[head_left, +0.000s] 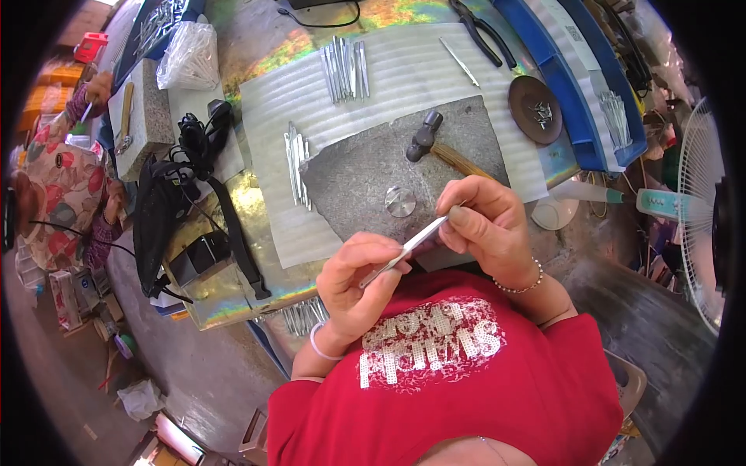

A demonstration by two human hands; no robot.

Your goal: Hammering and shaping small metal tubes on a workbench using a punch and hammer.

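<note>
Close in front of my chest, both hands grip a slim silver metal tool (421,236), shaped like a pair of tweezers. My left hand (359,273) pinches its lower left end between thumb and fingers. At its upper right end, my right hand (489,223) has thumb and fingertips closed on it; they cover that tip. Just beyond my hands lies a dark stone slab (357,171). A round metal disc (400,202) and a hammer (424,138) with a wooden handle rest on the slab. Two groups of similar silver pieces (343,71) lie on white foam sheeting.
Pliers (483,35), a single pointed metal piece (460,62) and a brown dish (535,109) of small parts lie at the far right. A blue tray (579,116) lines that side, near a fan (703,210). Black straps (225,221) lie left; another person (66,179) sits beyond.
</note>
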